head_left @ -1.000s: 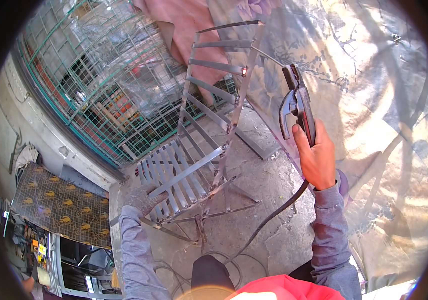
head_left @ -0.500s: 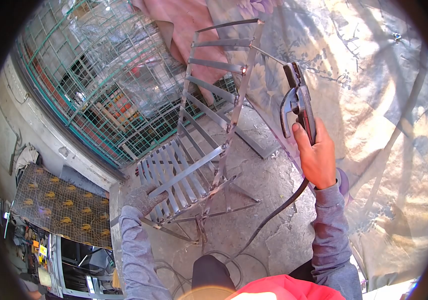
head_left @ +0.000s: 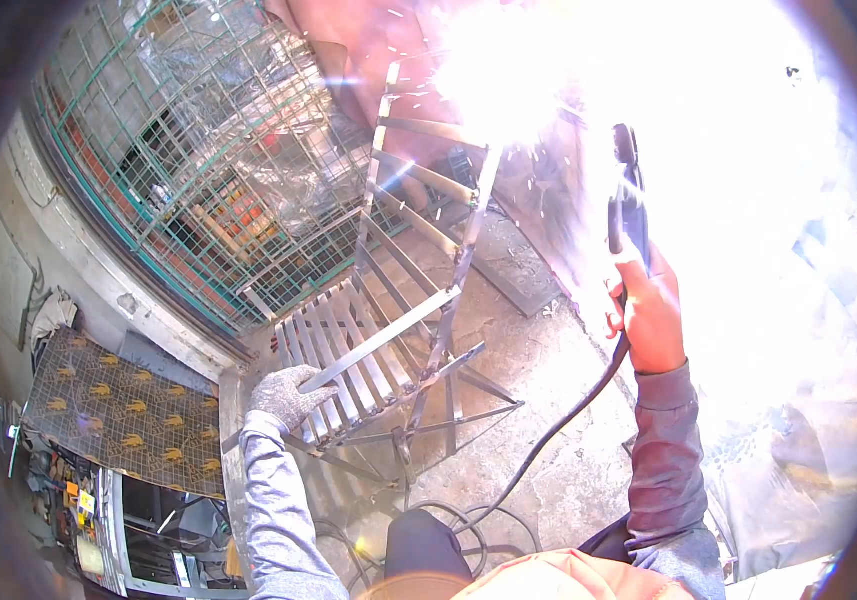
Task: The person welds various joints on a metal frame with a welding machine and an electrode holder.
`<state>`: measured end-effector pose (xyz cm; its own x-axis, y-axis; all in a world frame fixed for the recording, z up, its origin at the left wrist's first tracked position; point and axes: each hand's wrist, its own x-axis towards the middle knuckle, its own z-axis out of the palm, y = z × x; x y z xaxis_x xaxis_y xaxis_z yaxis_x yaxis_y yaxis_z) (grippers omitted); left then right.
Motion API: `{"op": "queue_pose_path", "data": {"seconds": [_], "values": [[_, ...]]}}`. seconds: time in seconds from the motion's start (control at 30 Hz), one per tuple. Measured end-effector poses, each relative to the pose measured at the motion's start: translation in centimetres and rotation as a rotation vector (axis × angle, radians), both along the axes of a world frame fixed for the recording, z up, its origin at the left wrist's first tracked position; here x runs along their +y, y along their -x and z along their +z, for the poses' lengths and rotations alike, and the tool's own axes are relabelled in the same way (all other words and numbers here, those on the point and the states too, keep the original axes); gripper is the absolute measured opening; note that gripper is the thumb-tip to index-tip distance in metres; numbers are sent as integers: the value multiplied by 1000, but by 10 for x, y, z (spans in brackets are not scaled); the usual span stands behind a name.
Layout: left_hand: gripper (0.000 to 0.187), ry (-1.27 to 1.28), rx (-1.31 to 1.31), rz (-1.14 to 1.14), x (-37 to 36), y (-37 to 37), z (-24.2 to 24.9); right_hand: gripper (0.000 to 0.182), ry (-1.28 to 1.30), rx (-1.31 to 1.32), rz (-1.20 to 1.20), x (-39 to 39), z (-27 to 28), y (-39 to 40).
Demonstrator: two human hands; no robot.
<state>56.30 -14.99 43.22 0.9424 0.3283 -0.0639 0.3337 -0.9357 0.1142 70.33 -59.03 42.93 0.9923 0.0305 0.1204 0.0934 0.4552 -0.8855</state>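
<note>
A metal slatted chair (head_left: 388, 336) stands in the middle, with a seat of flat strips and a tall ladder-like back. My left hand (head_left: 288, 394), in a grey knitted glove, is closed around the front end of its armrest bar. My bare right hand (head_left: 654, 318) grips a welding electrode holder (head_left: 630, 205) to the right of the chair back. A blinding white arc with flying sparks burns at the upper right of the back, hiding the top slats and the electrode. From the holder a black cable (head_left: 573, 412) runs down to the floor.
Behind the chair stands a green wire mesh cage (head_left: 198, 190) with plastic sheeting, and a pink cloth (head_left: 310, 22) hangs beside it. A patterned board (head_left: 123, 415) lies at left above tools. Cable loops (head_left: 493, 540) lie near my knee. Glare washes out the right side.
A bright welding arc with sparks has lit at the top of the chair back. My right hand and the holder have shifted slightly right and turned. My left hand stays on the armrest bar.
</note>
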Motion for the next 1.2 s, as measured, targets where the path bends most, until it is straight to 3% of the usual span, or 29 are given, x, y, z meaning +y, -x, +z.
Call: {"op": "queue_pose_path", "data": {"seconds": [0.07,0.1,0.13,0.2,0.3,0.8,1.2], "values": [[48,-9,-63,-28,-1,1,-1,39,270,-119,-177,5,3,4],[51,17,-43,-15,-2,1,1,38,299,-169,-207,7,-2,2],[58,-115,5,16,-2,-1,1,36,274,-158,-131,6,1,0],[65,33,42,68,-13,0,11,34,362,-183,-189,7,-4,-3],[66,33,13,47,-12,1,10,34,432,-257,-261,11,-9,-7],[54,-34,7,-15,5,0,-3,31,479,-255,-259,12,-5,-4],[60,10,60,37,-3,-1,5,35,489,-286,-288,13,-11,-10]]}}
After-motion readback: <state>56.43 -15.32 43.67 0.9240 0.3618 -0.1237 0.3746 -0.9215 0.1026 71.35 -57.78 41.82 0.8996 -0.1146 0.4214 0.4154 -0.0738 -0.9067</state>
